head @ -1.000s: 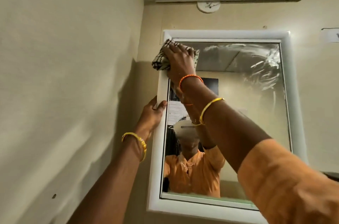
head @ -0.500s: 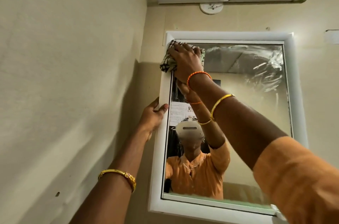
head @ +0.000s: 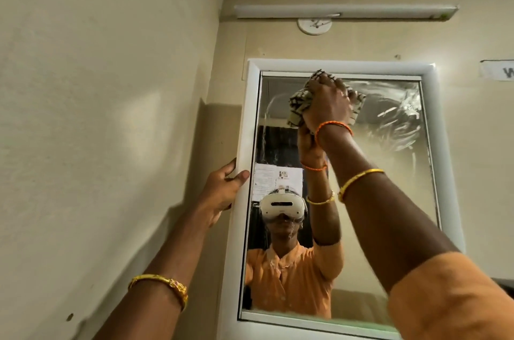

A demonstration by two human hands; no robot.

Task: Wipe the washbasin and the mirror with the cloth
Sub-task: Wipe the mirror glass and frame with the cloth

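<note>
A white-framed mirror [head: 389, 172] hangs on the beige wall ahead. My right hand [head: 328, 103] presses a bunched checked cloth [head: 299, 105] against the glass near the top, left of centre. Smeared wet streaks cover the upper right of the glass. My left hand [head: 222, 192] grips the left edge of the mirror frame [head: 247, 122] at mid height, thumb on the front. The washbasin is out of view.
A side wall [head: 97, 117] runs close along the left of the mirror. Above the mirror are a tube light [head: 345, 11] and a round white fitting [head: 314, 25]. A label [head: 498, 71] is stuck on the wall at the right edge.
My right hand has slid the cloth rightward from the mirror's top-left corner onto the glass. The left hand keeps its grip on the frame. The view has tilted upward.
</note>
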